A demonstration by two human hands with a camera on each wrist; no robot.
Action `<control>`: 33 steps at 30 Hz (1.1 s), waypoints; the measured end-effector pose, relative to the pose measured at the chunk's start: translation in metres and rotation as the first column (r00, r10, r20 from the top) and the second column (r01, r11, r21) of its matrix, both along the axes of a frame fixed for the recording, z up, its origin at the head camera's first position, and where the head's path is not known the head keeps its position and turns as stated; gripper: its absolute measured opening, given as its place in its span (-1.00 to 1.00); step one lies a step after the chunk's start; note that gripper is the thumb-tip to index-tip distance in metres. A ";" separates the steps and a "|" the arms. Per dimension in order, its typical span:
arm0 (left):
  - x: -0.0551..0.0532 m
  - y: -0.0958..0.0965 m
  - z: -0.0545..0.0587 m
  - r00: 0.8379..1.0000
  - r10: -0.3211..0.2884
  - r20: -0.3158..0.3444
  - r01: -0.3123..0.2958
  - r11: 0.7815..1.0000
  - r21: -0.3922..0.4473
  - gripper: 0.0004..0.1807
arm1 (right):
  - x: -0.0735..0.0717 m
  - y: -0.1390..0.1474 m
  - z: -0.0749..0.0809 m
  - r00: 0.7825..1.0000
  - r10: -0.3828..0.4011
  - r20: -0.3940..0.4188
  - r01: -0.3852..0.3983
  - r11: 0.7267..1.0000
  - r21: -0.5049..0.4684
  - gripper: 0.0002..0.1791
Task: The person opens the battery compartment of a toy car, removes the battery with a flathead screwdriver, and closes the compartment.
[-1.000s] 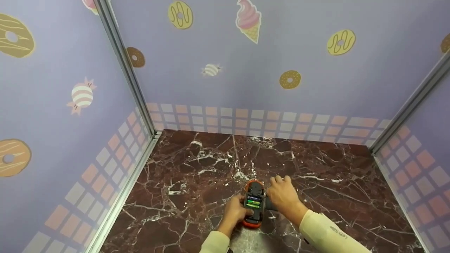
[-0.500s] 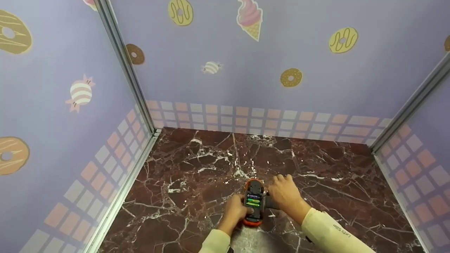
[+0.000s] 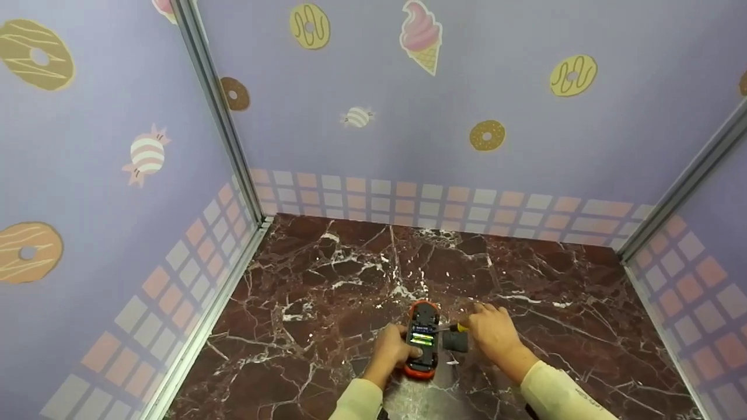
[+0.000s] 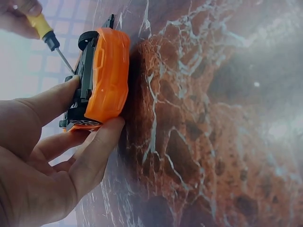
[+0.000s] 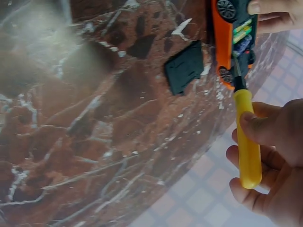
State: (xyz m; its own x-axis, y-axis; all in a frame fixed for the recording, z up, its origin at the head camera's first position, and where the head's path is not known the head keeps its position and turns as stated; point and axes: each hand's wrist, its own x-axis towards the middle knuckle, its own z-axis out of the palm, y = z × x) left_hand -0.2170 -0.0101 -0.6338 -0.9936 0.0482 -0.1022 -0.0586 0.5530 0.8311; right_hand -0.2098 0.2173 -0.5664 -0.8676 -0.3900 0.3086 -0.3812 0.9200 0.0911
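An orange toy car (image 3: 421,372) lies wheels-up on the dark marble surface, its battery bay exposed. Green batteries (image 3: 422,339) and a dark battery (image 5: 244,45) sit in the bay. My left hand (image 3: 390,351) grips the car, thumb on its black underside and fingers against the orange body (image 4: 111,71). With my right hand (image 3: 495,333) I hold a yellow-handled screwdriver (image 5: 247,137). Its metal tip reaches into the bay beside the dark battery; exact contact is unclear. A black battery cover (image 5: 184,67) lies loose on the surface, right of the car in the head view.
The reddish-brown marble surface (image 3: 327,303) carries small white flecks (image 3: 421,280) beyond the car. Lilac wall panels (image 3: 420,116) printed with sweets enclose it at the back and both sides, with metal strips (image 3: 222,122) at the corners.
My right hand has drawn back to the right, bringing the screwdriver and black cover into clearer view. The left hand and car stay nearly in place; the head view has shifted slightly.
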 end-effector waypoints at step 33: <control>-0.001 0.000 -0.002 1.000 0.013 0.011 -0.013 1.000 -0.011 -0.53 | 0.010 0.032 -0.046 0.982 0.016 0.186 0.057 0.922 -0.382 -0.67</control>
State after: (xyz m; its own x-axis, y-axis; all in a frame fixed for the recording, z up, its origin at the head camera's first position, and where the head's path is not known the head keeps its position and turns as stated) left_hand -0.2183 -0.0099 -0.6357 -0.9929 0.0337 -0.1138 -0.0754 0.5611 0.8243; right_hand -0.2001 0.2495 -0.6122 -0.9296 -0.2543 0.2667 -0.3378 0.8775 -0.3405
